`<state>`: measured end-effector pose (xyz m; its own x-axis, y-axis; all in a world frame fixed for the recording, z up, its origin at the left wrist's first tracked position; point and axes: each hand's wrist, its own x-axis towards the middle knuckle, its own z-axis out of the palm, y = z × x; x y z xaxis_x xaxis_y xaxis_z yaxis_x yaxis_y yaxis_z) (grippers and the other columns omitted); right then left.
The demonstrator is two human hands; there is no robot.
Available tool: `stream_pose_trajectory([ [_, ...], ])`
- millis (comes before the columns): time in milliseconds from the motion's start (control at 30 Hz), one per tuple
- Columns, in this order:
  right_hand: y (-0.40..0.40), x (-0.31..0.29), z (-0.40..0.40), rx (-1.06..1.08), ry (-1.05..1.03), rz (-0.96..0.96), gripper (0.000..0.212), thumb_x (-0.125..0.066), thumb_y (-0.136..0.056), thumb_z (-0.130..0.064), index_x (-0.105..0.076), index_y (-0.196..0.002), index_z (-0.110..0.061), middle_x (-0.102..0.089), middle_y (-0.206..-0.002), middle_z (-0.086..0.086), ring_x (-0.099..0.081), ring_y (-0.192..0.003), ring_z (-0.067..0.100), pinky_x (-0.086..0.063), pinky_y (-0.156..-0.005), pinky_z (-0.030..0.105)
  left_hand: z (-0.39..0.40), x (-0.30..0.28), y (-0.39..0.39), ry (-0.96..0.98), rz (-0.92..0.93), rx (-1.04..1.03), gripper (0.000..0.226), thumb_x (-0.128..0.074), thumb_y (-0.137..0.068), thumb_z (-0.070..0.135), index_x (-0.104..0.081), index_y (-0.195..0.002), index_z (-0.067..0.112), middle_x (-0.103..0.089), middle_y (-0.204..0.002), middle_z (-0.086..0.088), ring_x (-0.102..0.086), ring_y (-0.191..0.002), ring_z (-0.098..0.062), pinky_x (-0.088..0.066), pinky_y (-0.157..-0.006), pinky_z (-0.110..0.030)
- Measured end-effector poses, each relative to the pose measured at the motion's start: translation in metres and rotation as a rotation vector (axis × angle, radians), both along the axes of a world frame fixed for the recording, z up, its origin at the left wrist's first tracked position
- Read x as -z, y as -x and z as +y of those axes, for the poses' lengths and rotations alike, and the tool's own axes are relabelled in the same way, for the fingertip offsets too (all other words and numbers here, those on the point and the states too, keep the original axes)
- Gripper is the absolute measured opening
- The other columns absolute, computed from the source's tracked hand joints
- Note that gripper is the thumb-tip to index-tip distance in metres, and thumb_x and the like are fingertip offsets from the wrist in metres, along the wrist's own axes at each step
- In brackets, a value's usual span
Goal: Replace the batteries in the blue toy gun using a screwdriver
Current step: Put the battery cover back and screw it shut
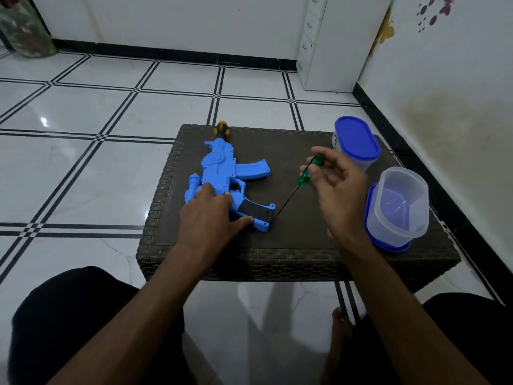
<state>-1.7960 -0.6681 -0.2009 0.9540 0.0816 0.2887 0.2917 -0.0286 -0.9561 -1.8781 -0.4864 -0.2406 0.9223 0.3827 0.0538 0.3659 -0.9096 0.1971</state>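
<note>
A blue toy gun (pixel 222 170) lies flat on a low dark wicker table (pixel 291 245), its yellow and black muzzle pointing away from me. My left hand (pixel 211 209) presses down on the gun's rear body, thumb stretched along the blue stock beside the black grip section (pixel 254 209). My right hand (pixel 337 184) pinches the green handle of a screwdriver (pixel 306 173) between thumb and fingertips. The thin shaft slants down to the left, and its tip sits at the end of the black section near the stock.
Two clear plastic containers stand at the table's right side: one with a blue lid on top (pixel 356 141), one open and resting on its blue lid (pixel 399 207). White tiled floor surrounds the table. A white cabinet (pixel 330 43) stands at the back right. My knees flank the table's near edge.
</note>
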Motion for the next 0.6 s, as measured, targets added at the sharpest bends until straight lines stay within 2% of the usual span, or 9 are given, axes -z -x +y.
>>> stream_pose_trajectory([
  [267,0.008,0.001,0.008,-0.013,-0.013,-0.025,0.032,-0.06,-0.091,0.005,-0.064,-0.117,-0.013,-0.069,-0.1,-0.009,-0.071,-0.095,0.006,-0.058,-0.084,0.025,0.0,-0.001,0.0,0.0,0.005,0.009,0.064,-0.054,-0.078,0.074,-0.064,-0.117,0.024,-0.048,-0.125,-0.005,-0.054,-0.108,-0.022,-0.046,-0.081,-0.035],
  [467,0.007,0.006,0.011,-0.034,0.039,-0.04,0.033,-0.062,-0.09,0.005,-0.065,-0.115,-0.016,-0.071,-0.102,-0.003,-0.072,-0.096,0.012,-0.059,-0.087,0.034,0.001,0.001,-0.001,0.011,0.008,0.011,0.064,-0.054,-0.078,0.074,-0.064,-0.117,0.024,-0.047,-0.126,-0.005,-0.053,-0.109,-0.022,-0.047,-0.082,-0.035],
  [600,0.007,0.005,0.012,-0.047,0.082,-0.074,0.035,-0.063,-0.088,0.005,-0.065,-0.113,-0.02,-0.07,-0.101,-0.005,-0.071,-0.095,0.013,-0.06,-0.086,0.035,0.001,0.001,-0.002,0.011,0.013,0.015,0.065,-0.053,-0.078,0.074,-0.063,-0.118,0.024,-0.046,-0.128,-0.006,-0.053,-0.11,-0.022,-0.049,-0.083,-0.036],
])
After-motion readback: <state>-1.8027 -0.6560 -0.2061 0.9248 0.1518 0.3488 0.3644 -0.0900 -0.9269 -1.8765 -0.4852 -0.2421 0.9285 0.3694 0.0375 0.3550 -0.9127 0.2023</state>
